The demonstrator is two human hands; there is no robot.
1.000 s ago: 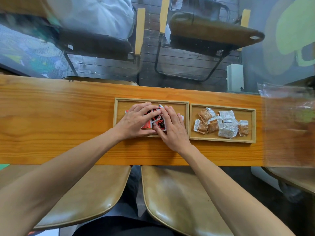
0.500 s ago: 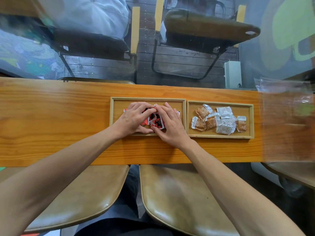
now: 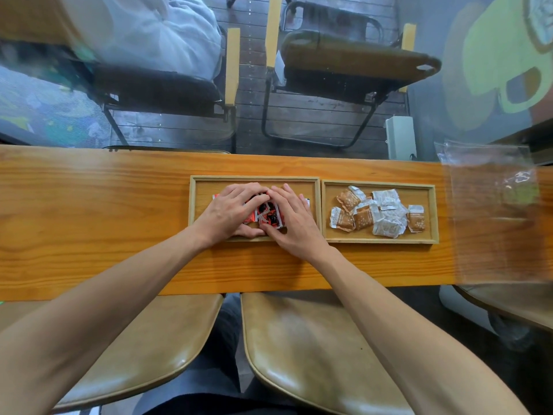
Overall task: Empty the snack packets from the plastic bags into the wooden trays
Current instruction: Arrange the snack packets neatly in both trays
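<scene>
Two shallow wooden trays sit side by side on the wooden counter (image 3: pixel 89 220). The left tray (image 3: pixel 254 178) holds red and black snack packets (image 3: pixel 269 215), mostly hidden under my hands. My left hand (image 3: pixel 227 214) curls over the pile's left side with its thumb along the tray's near rim. Pressing on the pile's right side is my right hand (image 3: pixel 294 223), its fingertips meeting the left hand's. The right tray (image 3: pixel 380 241) holds several brown and white snack packets (image 3: pixel 363 218), lying loose. Clear plastic bags (image 3: pixel 490 205) lie flat at the counter's right end.
Two tan stool seats (image 3: pixel 314 339) stand under the counter's near edge. Beyond the far edge are folding chairs (image 3: pixel 353 61) and a person in white (image 3: pixel 155 34) seated at the back left. A white box (image 3: pixel 399 136) stands on the floor at the back right.
My two hands have drawn closer together over the red packets in the left tray, bunching them toward the middle. The right tray's packets have not moved.
</scene>
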